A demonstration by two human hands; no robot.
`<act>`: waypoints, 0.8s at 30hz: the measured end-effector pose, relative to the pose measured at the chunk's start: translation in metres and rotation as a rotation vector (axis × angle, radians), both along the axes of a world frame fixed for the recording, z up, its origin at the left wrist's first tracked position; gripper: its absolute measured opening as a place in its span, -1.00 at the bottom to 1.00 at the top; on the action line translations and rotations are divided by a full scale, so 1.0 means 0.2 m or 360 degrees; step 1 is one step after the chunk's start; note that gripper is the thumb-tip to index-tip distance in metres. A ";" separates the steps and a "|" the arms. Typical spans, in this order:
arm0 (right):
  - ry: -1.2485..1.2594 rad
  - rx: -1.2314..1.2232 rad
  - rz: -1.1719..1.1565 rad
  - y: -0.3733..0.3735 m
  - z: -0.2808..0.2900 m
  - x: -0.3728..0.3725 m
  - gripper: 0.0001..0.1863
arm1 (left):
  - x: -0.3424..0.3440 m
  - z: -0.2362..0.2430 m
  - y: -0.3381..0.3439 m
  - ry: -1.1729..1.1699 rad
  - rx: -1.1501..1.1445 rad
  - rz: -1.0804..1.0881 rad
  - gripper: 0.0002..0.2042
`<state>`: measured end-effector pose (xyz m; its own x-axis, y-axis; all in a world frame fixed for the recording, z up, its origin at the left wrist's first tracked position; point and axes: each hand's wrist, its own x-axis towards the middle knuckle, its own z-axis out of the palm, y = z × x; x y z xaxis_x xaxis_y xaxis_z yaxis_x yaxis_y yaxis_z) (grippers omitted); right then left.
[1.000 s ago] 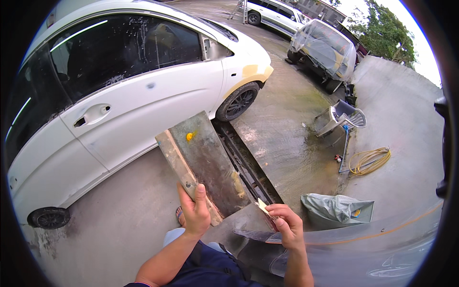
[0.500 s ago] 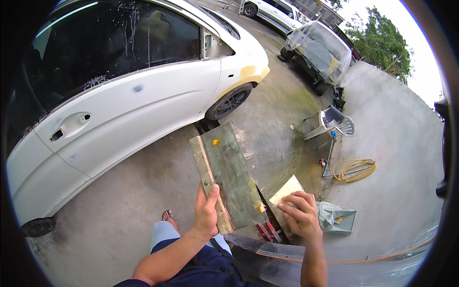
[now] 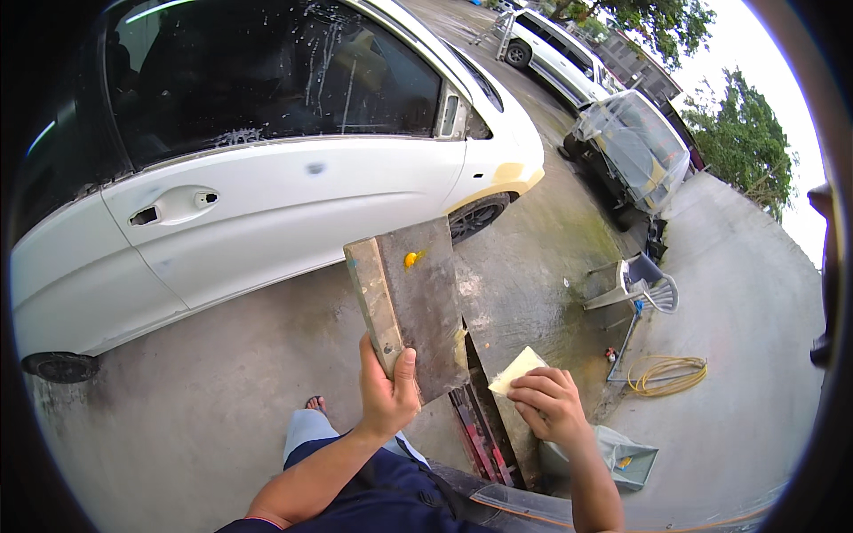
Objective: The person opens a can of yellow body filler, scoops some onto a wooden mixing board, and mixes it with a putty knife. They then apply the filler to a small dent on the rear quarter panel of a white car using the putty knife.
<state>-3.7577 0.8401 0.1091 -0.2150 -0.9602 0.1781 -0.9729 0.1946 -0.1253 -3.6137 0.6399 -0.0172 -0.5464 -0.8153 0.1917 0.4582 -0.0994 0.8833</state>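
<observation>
My left hand [image 3: 388,395] is closed round the wooden edge strip of a flat, dark putty mixing board [image 3: 428,311], thumb on top. A small orange-yellow dab [image 3: 411,259] lies near the board's far end, and pale residue clings to its right edge. In my right hand [image 3: 553,407] a pale yellow, flat putty spreader [image 3: 515,369] is pinched between thumb and fingers. It is apart from the board, a short way to its right.
A white car [image 3: 302,200] with filler patches and an open handle recess stands at left. Below the board, red metal bars [image 3: 480,435] lie by a dark gap. At right are a plastic chair [image 3: 653,289], a coiled yellow hose [image 3: 668,376] and a grey-green container [image 3: 633,455].
The view has shifted, bringing more of the car into sight. The board has tilted and its far end stands higher. The spreader is still in my right hand, slightly further left in the picture.
</observation>
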 end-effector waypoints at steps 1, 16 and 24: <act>-0.0164 -0.0258 0.0063 0.00 -0.02 0.00 -0.73 | -0.01 -0.01 0.00 -0.0004 0.0021 0.0025 -0.69; 0.0183 -0.0219 -0.0343 0.26 0.07 -0.01 -0.75 | -0.18 0.04 0.19 0.0148 0.0433 -0.0102 -0.66; 0.0111 -0.0426 -0.0590 0.31 0.08 0.15 -0.76 | -0.23 0.11 0.45 0.0107 -0.0106 0.0065 -0.54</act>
<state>-3.7280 0.9024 0.1248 -0.5137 -0.7393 0.4354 -0.8517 0.5005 -0.1550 -3.6588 0.7297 0.0046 -0.4972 -0.8209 0.2810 0.5189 -0.0217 0.8546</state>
